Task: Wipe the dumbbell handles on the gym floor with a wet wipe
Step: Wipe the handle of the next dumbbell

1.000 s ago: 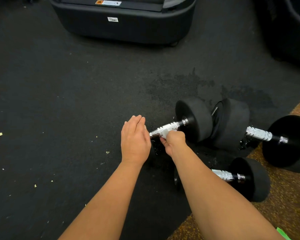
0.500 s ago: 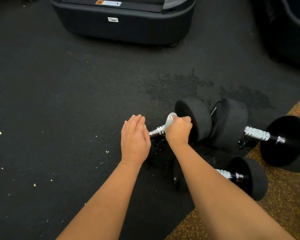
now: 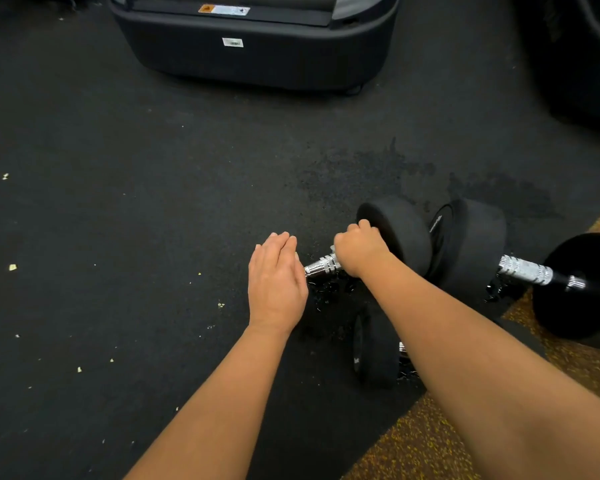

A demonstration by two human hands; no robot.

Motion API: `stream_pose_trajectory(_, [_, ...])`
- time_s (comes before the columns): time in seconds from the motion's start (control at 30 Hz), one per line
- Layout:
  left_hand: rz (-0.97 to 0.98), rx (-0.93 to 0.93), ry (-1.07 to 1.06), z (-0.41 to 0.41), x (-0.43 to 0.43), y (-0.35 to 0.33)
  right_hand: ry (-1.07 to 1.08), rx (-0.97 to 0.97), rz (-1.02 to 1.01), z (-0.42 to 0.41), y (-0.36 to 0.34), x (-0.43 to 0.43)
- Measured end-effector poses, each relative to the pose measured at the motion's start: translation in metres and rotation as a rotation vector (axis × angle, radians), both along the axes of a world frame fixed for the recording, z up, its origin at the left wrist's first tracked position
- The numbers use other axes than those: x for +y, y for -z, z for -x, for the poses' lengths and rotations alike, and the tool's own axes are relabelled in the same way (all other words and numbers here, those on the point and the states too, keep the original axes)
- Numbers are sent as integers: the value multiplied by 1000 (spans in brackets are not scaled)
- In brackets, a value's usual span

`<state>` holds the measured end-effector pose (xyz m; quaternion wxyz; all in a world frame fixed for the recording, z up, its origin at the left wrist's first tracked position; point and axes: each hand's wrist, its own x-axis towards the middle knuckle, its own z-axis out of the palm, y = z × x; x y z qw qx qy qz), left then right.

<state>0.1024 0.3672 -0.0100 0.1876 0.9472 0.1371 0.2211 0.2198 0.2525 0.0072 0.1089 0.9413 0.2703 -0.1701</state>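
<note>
Right hand (image 3: 359, 249) is sliding along the handle (image 3: 323, 266), fingers gripping it, head (image 3: 395, 233) just beyond them; left hand (image 3: 276, 278) is lying open. This pass is probably ending.

Your left hand (image 3: 278, 278) is held flat, palm down, fingers straight and pressed together, pointing away from you. Its forearm runs back toward the lower left. Just to its right, your right hand (image 3: 359, 251) makes a fist, knuckles up, fingers curled round the dumbbell handle (image 3: 321, 266). Your right forearm stretches back to the lower right.
</note>
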Motion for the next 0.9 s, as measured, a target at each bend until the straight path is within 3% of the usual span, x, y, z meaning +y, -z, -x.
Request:
stream_pose_trajectory(0.13, [-3, -33, -2, 0, 0, 1, -10, 68, 77, -4, -2, 8])
stream_pose_trajectory(0.37, [-4, -38, -6, -1, -2, 2, -59, 123, -32, 2, 2, 20])
stream_pose_trajectory(0.67, [-4, 9, 5, 0, -1, -3, -127, 191, -289, 16, 4, 19])
stream_pose_trajectory(0.9, [-13, 38, 14, 0, -1, -6, -118, 91, -605, 36, 13, 5])
